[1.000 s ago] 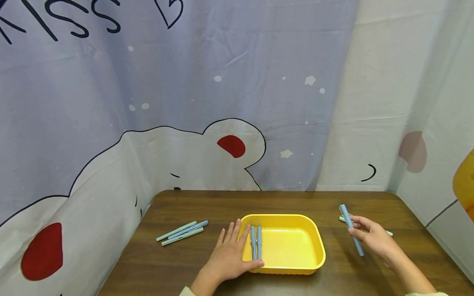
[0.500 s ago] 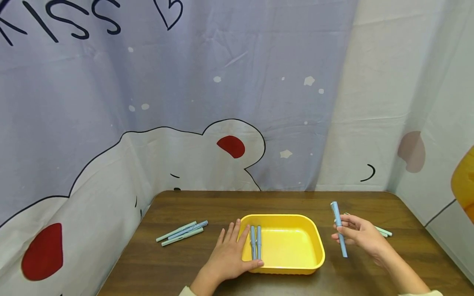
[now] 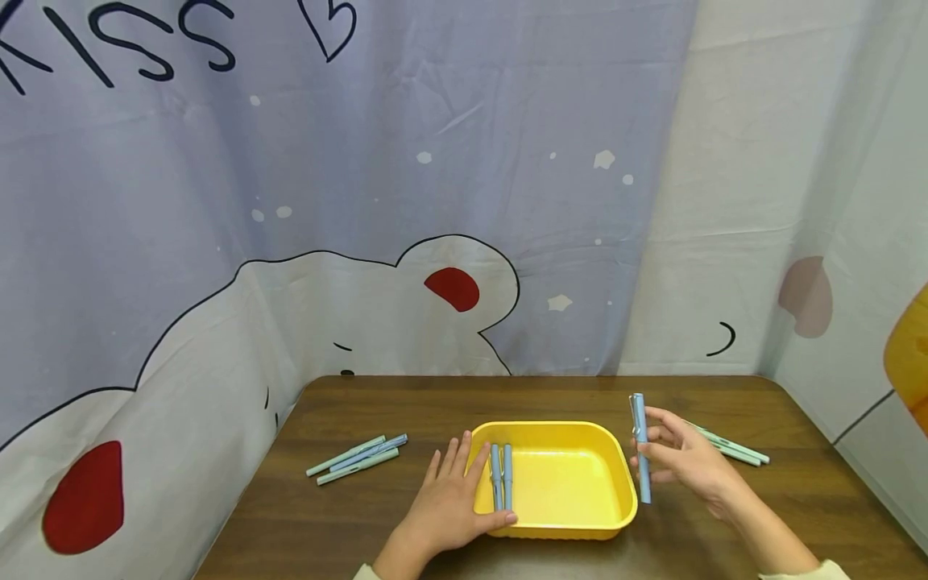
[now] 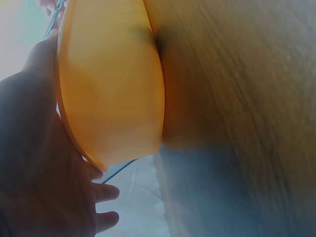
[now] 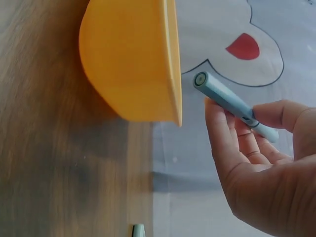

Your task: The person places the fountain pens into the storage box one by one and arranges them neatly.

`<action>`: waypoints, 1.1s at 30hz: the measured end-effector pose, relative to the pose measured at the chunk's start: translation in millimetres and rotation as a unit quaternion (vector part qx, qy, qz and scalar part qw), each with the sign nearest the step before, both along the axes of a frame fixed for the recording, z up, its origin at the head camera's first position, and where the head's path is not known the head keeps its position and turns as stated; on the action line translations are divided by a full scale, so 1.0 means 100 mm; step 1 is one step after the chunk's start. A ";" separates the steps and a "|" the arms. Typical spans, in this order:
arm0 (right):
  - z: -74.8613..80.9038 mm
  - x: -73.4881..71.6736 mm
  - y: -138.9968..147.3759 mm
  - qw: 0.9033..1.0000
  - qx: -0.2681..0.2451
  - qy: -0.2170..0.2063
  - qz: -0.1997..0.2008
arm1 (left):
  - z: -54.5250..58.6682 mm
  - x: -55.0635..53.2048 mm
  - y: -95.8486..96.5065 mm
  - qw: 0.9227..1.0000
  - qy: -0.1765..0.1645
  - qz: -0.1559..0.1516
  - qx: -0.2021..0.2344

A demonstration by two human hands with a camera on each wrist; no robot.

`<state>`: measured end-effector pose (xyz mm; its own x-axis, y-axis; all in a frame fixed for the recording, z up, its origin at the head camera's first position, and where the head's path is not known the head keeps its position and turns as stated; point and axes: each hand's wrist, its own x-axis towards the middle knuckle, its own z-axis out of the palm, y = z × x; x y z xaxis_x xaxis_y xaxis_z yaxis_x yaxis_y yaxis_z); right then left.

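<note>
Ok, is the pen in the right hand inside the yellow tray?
No, the head view shows the right hand holding the blue pen just right of the yellow tray.

In the head view, the near left corner of the yellow tray (image 3: 573,483) is covered by the left hand (image 3: 451,506). The light green pens (image 3: 735,449) are partly hidden behind the right hand (image 3: 689,461), whose fingers are partly masked by the blue pen (image 3: 640,423). The heart on the curtain (image 3: 507,161) is cropped above. In the left wrist view, the wooden table (image 4: 247,98) is blurred; in the right, a slim object (image 5: 139,230) is cut off below, too little shown to be identified.
</note>
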<state>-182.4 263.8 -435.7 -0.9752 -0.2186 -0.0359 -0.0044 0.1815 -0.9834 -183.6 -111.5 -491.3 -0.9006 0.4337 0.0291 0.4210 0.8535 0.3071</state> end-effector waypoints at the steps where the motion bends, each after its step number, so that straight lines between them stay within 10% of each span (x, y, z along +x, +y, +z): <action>1: 0.00 0.00 -0.02 1.000 -0.005 -0.001 0.002 | 0.00 0.00 0.00 1.000 0.000 0.000 0.002; 33: -0.15 -0.11 -0.63 0.998 -0.034 -0.036 0.023 | 0.00 0.00 0.00 1.000 0.005 0.000 -0.002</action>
<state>-193.4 201.1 -450.3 -0.9594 -0.2676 -0.0891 0.0602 0.1146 -0.9916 -183.6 -111.7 -491.5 -0.9004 0.4336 0.0367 0.4239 0.8550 0.2987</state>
